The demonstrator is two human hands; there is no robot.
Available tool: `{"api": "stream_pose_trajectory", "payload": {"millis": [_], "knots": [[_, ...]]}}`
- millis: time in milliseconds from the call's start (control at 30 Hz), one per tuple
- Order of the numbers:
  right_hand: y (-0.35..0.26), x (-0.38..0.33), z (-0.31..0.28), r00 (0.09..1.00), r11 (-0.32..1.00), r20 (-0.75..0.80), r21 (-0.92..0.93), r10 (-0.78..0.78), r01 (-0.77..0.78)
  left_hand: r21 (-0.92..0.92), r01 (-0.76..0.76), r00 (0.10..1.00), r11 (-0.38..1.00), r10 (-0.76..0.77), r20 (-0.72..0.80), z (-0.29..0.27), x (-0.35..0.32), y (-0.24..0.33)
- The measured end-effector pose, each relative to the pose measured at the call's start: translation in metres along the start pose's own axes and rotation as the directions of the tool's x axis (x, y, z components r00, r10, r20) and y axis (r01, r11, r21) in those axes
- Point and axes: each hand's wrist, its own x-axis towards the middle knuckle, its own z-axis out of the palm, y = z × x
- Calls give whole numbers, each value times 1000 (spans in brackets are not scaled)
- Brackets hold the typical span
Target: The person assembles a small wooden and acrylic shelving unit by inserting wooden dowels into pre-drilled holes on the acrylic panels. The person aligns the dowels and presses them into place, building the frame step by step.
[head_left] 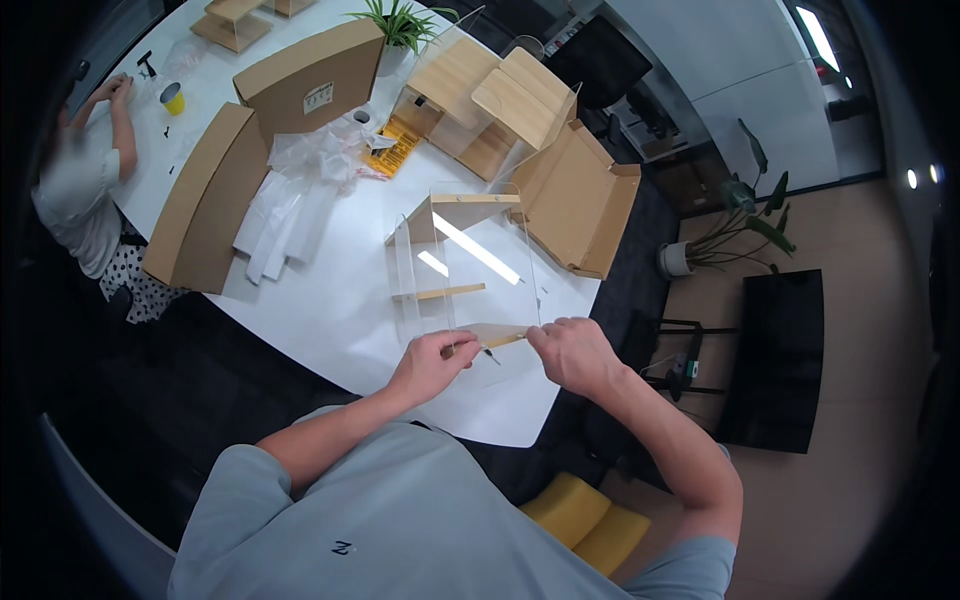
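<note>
A small shelf unit (455, 262) with clear acrylic side panels and light wooden boards lies on the white table (330, 300) in front of me. My left hand (432, 362) pinches the near wooden board (497, 335) from the left, and a small thin tool or screw shows at its fingertips. My right hand (570, 352) grips the same board at its right end, next to the clear panel's lower corner.
Open cardboard boxes (580, 195) (205, 200) (315, 80), clear plastic bags (310, 160), a yellow leaflet (397, 148), another wooden shelf (495, 105) and a potted plant (398, 25) lie on the table. Another person (85, 190) works at the far left. A yellow stool (585, 520) stands below.
</note>
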Motion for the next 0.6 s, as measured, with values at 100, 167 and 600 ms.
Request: {"api": "stream_pose_trajectory", "payload": {"millis": [100,167,600], "knots": [[-10,4,19,951,875,34,383,308,-297,-7,-7,1000,1000,7,11,0,2,3],[-11,7,24,879,661,116,616,462,-429,14,10,999,1000,-10,34,0,3,7],[3,-10,1,982,1000,-190,26,3,2,7,16,998,1000,-17,62,-13,0,14]]}}
